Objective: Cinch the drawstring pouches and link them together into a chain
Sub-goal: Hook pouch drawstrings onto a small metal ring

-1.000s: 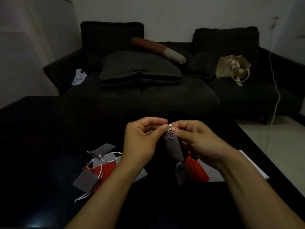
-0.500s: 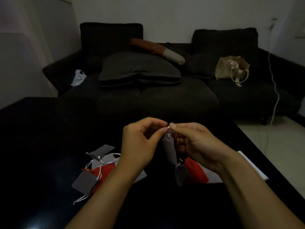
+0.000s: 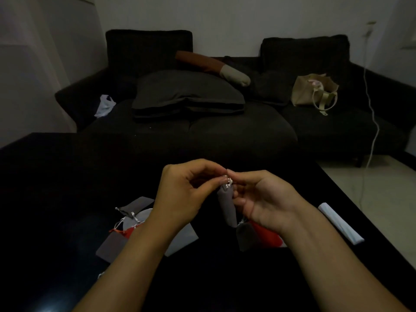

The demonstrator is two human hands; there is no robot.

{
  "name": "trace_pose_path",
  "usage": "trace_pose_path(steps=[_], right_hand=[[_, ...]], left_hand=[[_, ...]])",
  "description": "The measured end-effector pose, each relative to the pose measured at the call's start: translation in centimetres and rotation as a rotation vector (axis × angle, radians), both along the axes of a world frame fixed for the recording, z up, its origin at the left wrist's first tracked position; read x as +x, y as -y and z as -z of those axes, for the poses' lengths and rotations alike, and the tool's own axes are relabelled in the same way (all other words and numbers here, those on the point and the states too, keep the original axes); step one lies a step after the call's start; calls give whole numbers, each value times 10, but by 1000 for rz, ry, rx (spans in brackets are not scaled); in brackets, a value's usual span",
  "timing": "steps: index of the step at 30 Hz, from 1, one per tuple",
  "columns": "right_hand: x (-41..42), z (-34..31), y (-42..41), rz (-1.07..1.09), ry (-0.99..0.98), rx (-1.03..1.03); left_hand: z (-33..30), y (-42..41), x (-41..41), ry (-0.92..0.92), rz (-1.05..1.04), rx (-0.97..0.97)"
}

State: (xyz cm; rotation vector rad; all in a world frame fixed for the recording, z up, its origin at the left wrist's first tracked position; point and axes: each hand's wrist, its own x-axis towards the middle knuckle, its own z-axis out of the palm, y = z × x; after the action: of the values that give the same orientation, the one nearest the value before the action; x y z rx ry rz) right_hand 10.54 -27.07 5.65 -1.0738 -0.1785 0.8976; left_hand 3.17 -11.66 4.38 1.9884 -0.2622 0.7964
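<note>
Both hands now sit a touch further right than a second ago, and the right hand (image 3: 265, 199) has turned palm-up, w/ its lower fingers loosely curled instead of tucked over the pouch. Left hand (image 3: 186, 194) and right hand meet fingertip to fingertip above a black table (image 3: 56, 188), each pinching the silvery drawstring (image 3: 228, 182) at the cinched neck of a grey pouch (image 3: 226, 204). That pouch hangs straight down between the hands. Below it dangle a smaller dark grey pouch (image 3: 245, 236) and a red pouch (image 3: 266, 235), partly hidden behind the right wrist (how they are tied together is too dim to tell).

On the table at lower left, partly under the left forearm, lies a loose heap of pouches (image 3: 135, 224): grey and red ones w/ pale cords. A white folded strip (image 3: 341, 222) lies on the table's right side.

Behind the table stands a dark sofa (image 3: 236, 131) w/ cushions and a beige tote bag (image 3: 314, 92).
</note>
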Motion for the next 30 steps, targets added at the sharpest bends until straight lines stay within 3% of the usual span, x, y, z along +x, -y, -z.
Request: trace_pose_path(steps=[4,10,16,20,23,30], right_hand=[[-2,-2,-1,16,-123,1],[-5,-1,-5,26,-157,-60],[-5,2,-7,43,-196,-73],[-1,3,-8,59,-251,-45],[-2,3,-10,47,-246,-49],[-4,-3,-8,-18,-223,-73]], left_hand=[[-1,-5,0,23,-12,144],[-7,-12,1,-45,15,375],[-12,-8,0,-219,-37,481],[-14,-4,0,-212,-82,542],[-13,-6,-1,-209,-85,501],[-10,-10,-7,-333,18,123]])
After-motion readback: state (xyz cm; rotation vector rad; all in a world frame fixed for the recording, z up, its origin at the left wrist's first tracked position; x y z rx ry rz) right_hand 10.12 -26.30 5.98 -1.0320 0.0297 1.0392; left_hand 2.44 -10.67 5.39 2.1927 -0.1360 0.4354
